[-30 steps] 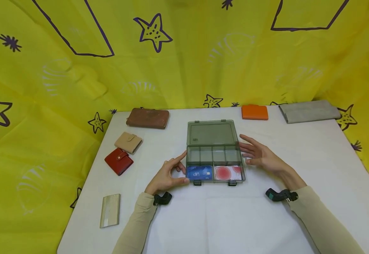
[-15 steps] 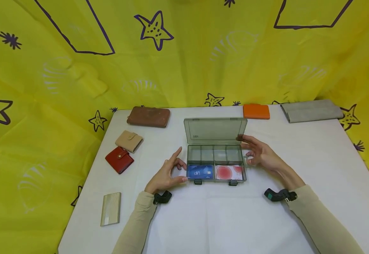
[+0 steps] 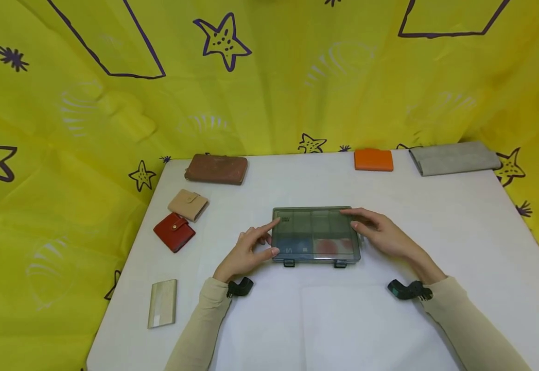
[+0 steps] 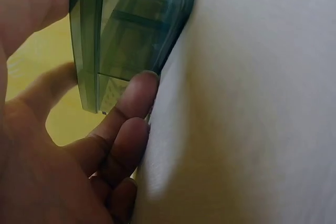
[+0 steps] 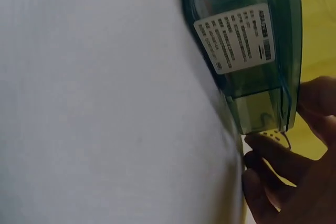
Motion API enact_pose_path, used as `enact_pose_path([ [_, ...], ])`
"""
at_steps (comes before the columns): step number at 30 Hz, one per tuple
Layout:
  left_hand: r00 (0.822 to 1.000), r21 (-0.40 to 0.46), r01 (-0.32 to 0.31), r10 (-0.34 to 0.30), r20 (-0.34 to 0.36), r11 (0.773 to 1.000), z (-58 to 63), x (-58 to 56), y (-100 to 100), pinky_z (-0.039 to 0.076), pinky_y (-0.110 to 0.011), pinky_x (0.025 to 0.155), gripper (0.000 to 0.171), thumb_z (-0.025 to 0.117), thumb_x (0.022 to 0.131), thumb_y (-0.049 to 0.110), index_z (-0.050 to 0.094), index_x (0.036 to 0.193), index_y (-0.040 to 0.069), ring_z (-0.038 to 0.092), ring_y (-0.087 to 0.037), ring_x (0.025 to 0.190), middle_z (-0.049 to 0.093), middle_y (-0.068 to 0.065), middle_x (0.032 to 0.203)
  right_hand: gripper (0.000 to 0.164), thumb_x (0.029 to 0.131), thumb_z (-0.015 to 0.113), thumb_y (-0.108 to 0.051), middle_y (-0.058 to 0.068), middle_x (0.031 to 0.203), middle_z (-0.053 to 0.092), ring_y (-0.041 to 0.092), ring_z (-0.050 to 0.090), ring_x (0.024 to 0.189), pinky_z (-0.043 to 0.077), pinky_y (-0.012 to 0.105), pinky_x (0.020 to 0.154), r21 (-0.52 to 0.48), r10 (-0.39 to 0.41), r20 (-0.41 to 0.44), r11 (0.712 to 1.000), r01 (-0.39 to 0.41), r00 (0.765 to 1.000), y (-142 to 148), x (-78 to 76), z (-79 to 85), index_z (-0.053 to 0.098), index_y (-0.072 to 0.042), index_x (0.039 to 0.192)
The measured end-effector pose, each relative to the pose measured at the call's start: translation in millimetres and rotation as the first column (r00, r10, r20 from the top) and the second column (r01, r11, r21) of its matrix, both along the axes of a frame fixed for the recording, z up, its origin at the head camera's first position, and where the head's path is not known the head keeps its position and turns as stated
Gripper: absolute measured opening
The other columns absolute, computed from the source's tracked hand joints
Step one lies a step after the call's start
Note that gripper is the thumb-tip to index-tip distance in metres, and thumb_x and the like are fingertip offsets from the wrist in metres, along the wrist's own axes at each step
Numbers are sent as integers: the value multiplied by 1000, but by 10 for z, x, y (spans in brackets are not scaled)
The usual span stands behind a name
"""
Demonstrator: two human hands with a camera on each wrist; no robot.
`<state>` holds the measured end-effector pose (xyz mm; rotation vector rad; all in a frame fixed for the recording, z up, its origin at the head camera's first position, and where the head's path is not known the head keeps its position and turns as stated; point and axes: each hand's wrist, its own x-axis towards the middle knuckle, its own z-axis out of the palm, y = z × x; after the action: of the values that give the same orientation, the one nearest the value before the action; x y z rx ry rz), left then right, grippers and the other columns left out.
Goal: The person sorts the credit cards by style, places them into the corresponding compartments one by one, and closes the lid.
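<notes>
A translucent grey-green compartment box (image 3: 315, 224) lies on the white table with its lid down. Through the lid show a blue card (image 3: 295, 245) and a red-and-white card (image 3: 333, 247) in the front compartments. My left hand (image 3: 246, 252) is at the box's left end, index finger and thumb touching the lid's edge, the other fingers low against the side. At the right end my right hand (image 3: 387, 234) rests its index finger on the lid's back corner, thumb near the edge. Two dark latches (image 3: 340, 265) stick out at the front. A white label (image 5: 237, 38) shows on the right end wall.
Brown (image 3: 216, 169), beige (image 3: 188, 204) and red (image 3: 174, 232) wallets lie at the left, with a pale card holder (image 3: 162, 303) nearer. An orange wallet (image 3: 373, 160) and a long grey wallet (image 3: 454, 158) lie at the back right. A yellow patterned cloth (image 3: 269, 93) hangs behind.
The box's lid, lying back open at first, has swung up and come down over the box. My right hand's fingers moved with it onto the lid; my left index finger came onto the lid's edge.
</notes>
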<state>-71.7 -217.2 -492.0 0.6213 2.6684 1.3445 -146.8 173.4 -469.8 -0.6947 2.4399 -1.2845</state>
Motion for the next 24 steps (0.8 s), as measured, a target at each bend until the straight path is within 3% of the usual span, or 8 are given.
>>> enact_pose_path([
  [4,1000,7,-4,4,17,1000,22,1,8,26,-41,93,69,76,99,24,48,162,25,50,-17,99,61,-4,115,41,112,55,-19,20,164,45,43,59,135,50,50,106,17,-6,-118,1000,8,993,-44,47,4,57,-17,153],
  [7,999,15,-6,5,36,1000,12,15,9,30,-45,102,70,76,99,26,46,163,28,52,-19,109,57,-8,132,47,107,63,-14,27,169,33,52,43,146,39,68,111,-13,15,-176,1000,-18,984,-62,127,21,55,-12,153],
  [11,996,66,33,-38,82,997,24,37,0,36,-56,117,74,75,100,31,41,165,26,46,-30,139,38,-13,162,75,90,76,-8,29,173,14,56,18,154,26,86,105,4,105,-162,994,-106,981,-82,285,87,46,-12,158],
  [14,991,94,58,-69,117,994,46,53,20,30,-65,122,83,78,94,26,37,166,22,27,-39,157,19,-16,174,97,76,77,0,28,175,1,56,14,154,25,87,105,84,146,-154,987,-134,977,-115,384,102,38,-16,163],
  [17,993,55,37,-43,113,998,39,64,105,17,-70,124,94,82,84,15,35,165,20,14,-39,162,9,-15,177,106,72,77,4,27,176,-6,58,18,153,31,84,105,174,140,-175,979,-109,975,-166,435,77,33,-20,166],
  [20,997,-4,-1,1,81,1000,24,64,213,15,-69,121,99,83,78,8,32,162,17,16,-39,160,8,-14,178,111,71,78,4,27,175,-11,61,22,152,41,78,102,224,127,-183,971,-85,975,-214,457,51,30,-21,168],
  [24,998,-27,-48,49,42,998,21,62,307,25,-64,114,99,81,72,3,33,158,11,25,-41,154,12,-20,176,113,70,78,2,30,174,-12,63,30,147,46,73,99,258,132,-206,963,-77,969,-254,446,34,27,-20,168],
])
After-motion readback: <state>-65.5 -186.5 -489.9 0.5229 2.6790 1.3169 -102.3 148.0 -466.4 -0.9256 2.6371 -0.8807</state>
